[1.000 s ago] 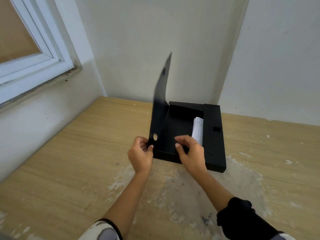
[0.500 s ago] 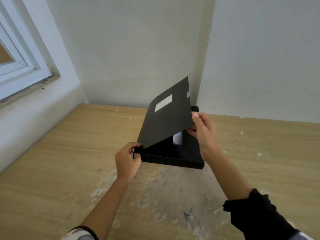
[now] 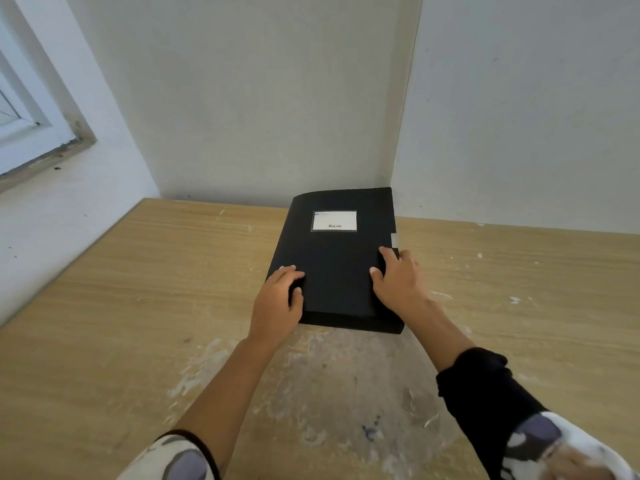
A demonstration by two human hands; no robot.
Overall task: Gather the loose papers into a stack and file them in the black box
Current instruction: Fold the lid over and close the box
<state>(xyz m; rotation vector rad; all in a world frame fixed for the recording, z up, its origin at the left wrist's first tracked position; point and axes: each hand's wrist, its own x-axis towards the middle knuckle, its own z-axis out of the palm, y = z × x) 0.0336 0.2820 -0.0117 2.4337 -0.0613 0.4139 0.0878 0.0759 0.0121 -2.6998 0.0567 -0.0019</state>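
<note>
The black box [image 3: 337, 268] lies flat on the wooden table [image 3: 138, 289] near the back corner, its lid down. A white label [image 3: 334, 221] sits on the lid's far half. A sliver of white paper [image 3: 394, 240] pokes out at the right edge; the rest of the papers are hidden inside. My left hand [image 3: 278, 303] grips the box's near left edge, fingers on the lid. Fingers spread, my right hand [image 3: 398, 278] presses on the lid's right side over the edge.
Walls meet in a corner right behind the box. A window frame [image 3: 38, 140] is at the far left. The near table top has a worn, paint-flecked patch [image 3: 329, 386].
The lid swung from upright down to flat on the box. My right hand went from inside the box to the lid's right edge, and the left hand stayed at the near left corner.
</note>
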